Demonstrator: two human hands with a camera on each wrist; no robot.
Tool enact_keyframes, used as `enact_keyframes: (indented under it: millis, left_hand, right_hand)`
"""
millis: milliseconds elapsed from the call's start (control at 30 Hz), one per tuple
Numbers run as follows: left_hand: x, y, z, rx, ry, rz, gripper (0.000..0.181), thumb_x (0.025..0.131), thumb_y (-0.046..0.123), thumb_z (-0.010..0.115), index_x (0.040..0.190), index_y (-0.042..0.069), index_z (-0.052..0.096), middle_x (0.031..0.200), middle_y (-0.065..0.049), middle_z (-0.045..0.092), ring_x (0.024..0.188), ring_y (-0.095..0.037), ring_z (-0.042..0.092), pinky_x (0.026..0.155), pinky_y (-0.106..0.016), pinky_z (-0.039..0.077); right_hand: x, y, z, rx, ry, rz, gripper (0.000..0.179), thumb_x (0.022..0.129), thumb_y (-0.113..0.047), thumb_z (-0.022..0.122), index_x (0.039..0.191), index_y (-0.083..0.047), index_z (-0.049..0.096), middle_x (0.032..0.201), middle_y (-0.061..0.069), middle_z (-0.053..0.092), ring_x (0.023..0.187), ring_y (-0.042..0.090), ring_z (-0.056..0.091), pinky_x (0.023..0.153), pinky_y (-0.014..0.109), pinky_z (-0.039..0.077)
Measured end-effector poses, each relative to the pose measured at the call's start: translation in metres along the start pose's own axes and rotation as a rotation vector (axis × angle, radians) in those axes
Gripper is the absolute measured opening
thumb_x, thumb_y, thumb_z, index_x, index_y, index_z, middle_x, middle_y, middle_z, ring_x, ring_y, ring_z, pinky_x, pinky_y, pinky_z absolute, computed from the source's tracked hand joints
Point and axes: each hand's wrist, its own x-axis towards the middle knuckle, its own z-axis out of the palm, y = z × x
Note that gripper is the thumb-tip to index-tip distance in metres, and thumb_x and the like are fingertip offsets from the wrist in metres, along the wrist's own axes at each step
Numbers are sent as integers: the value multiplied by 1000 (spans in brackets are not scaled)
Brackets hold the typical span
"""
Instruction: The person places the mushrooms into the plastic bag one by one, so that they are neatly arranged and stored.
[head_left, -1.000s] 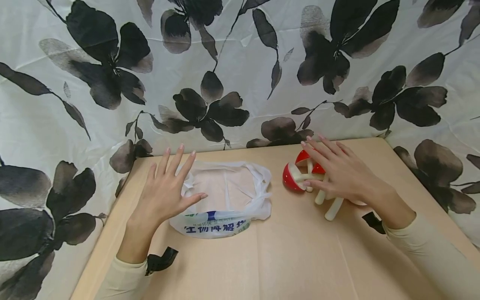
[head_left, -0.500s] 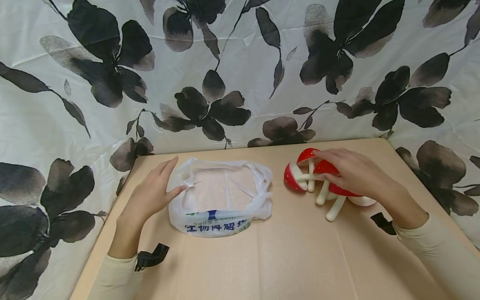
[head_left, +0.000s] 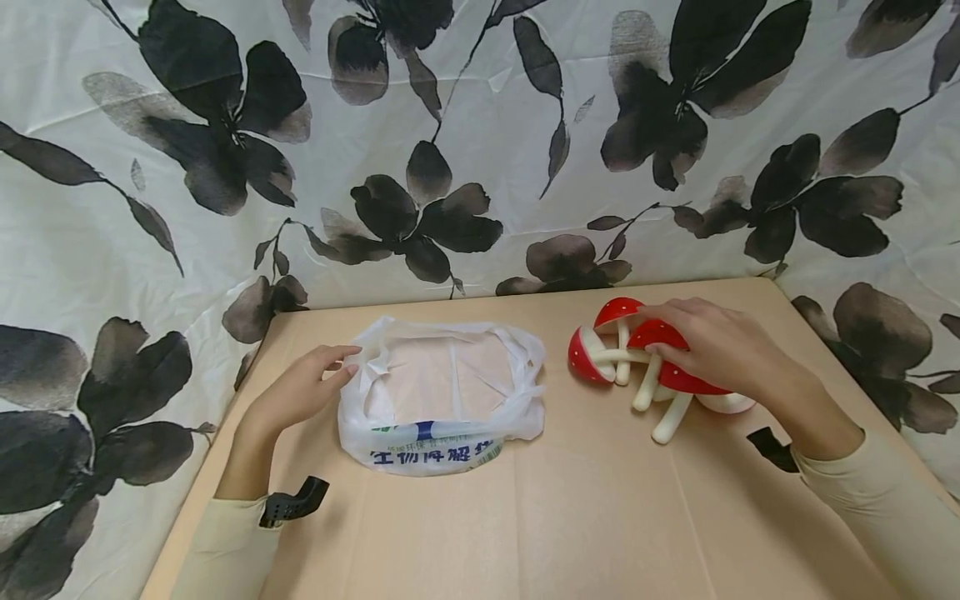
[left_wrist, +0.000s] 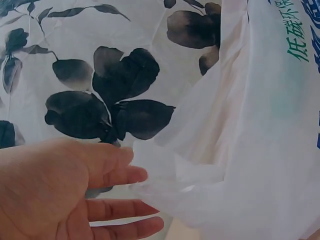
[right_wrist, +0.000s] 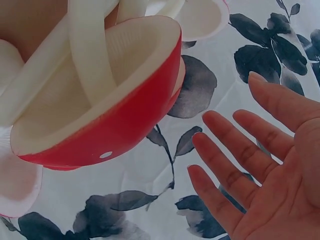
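Observation:
A white plastic bag (head_left: 442,446) with blue and green lettering lies left of centre on the table, a flat pale pinkish area showing at its middle. At its left edge, my left hand (head_left: 303,385) has thumb and index finger pinched together on the thin plastic (left_wrist: 200,172); the other fingers stay loose. To the right, several toy mushrooms with red, white-dotted caps (head_left: 588,357) and cream stems (head_left: 672,417) lie in a heap. Over the heap's right side is my right hand (head_left: 712,346), its fingers spread and holding nothing, partly hiding the caps. A red cap (right_wrist: 115,120) fills much of the right wrist view.
The light wooden table (head_left: 480,533) extends in front of the bag and mushrooms. Behind it hangs a white cloth (head_left: 525,242) with dark flower prints. A black wrist mount (head_left: 296,502) sits on the left sleeve.
My left hand has drawn back left and lowered from over the bag to its left edge, fingers bending in. My right hand has shifted slightly right, uncovering more mushrooms.

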Motion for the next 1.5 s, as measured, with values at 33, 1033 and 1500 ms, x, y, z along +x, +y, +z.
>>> enact_keyframes:
  millis: [33,1033,1500]
  left_hand:
    - [2,-1,1,-13,-2,-7,44,106,21,52,143,-3,53,139,-27,55,123,-46,55,102,-62,43]
    - [11,-2,11,-46,13,-86,63,88,-5,63,146,-14,42,105,-20,54,96,-31,52,81,-40,48]
    - [13,-2,13,-34,4,-88,64,89,-3,63,148,-13,40,106,-19,54,97,-31,52,81,-41,47]
  right_hand:
    - [0,0,0,0,0,0,59,82,-22,83,136,-15,63,126,15,67,115,37,61,82,62,55]
    - [6,30,4,106,-84,-59,58,76,-11,87,131,-12,68,121,12,68,110,33,62,80,53,59]
    - [28,17,18,132,-134,-154,58,81,-21,86,135,-29,66,120,1,70,109,25,63,88,49,57]
